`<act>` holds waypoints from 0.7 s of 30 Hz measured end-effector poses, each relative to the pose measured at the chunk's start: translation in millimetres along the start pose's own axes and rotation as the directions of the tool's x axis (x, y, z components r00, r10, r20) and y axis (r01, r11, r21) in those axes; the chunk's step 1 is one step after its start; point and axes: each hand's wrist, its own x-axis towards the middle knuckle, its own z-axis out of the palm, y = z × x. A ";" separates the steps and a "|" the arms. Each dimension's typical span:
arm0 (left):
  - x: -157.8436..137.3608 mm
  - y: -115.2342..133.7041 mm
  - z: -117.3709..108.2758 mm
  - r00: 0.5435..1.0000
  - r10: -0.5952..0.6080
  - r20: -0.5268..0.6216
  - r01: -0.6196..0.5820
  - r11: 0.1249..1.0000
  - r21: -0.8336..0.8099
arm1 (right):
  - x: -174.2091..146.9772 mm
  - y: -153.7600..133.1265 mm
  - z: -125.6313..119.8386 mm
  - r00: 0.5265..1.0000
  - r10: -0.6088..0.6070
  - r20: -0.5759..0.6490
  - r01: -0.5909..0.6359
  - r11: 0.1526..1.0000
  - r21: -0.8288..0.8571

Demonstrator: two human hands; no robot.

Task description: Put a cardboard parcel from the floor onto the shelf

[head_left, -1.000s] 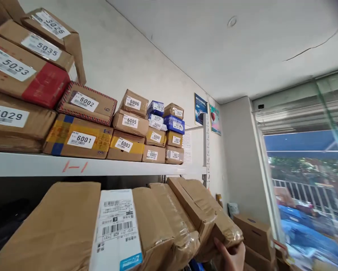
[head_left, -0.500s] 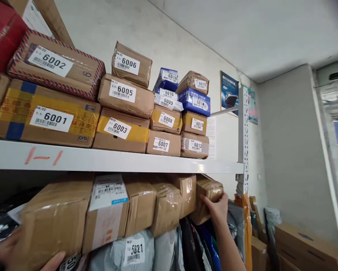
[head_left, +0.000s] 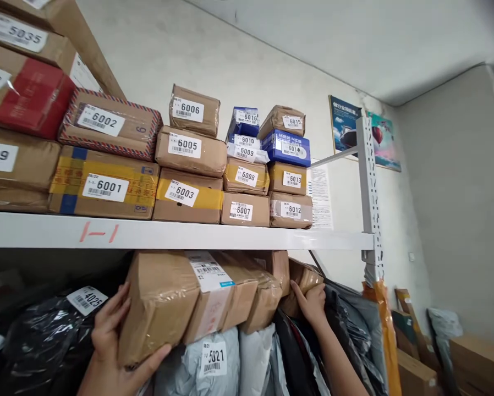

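A row of several brown cardboard parcels (head_left: 214, 297) lies under the white shelf board (head_left: 168, 235), pressed together end to end. My left hand (head_left: 110, 341) cups the left end of the row, on the biggest box (head_left: 160, 302). At the other end my right hand (head_left: 311, 302) presses against the small taped box (head_left: 302, 283). The row rests on grey plastic mail bags (head_left: 214, 363), one labelled 5021.
Above the board stand stacked numbered boxes, 6001 (head_left: 104, 187) to 6016. Black plastic bags (head_left: 44, 341) lie to the left, one labelled 4025. An upright shelf post (head_left: 368, 181) stands on the right, with cardboard boxes (head_left: 478, 363) on the floor beyond.
The row of parcels has gone from in front of me to under the shelf board. My left hand has come into full view on its left end. The view swung left, away from the window.
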 end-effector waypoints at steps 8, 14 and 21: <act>-0.2 36.4 12.6 0.999 0.047 -0.017 -0.047 0.999 0.000 | -93.1 -103.8 -26.4 0.739 -0.647 -0.187 0.667 0.742 0.069; -0.7 41.5 -3.9 0.975 0.027 0.220 0.009 0.987 -0.160 | -208.1 -215.0 -0.3 0.133 -0.991 -0.012 0.987 0.132 0.088; 32.1 -4.2 -17.3 0.854 -0.215 0.475 0.357 0.905 -0.231 | -201.7 -227.9 24.7 0.305 -0.934 -0.184 0.950 0.284 0.132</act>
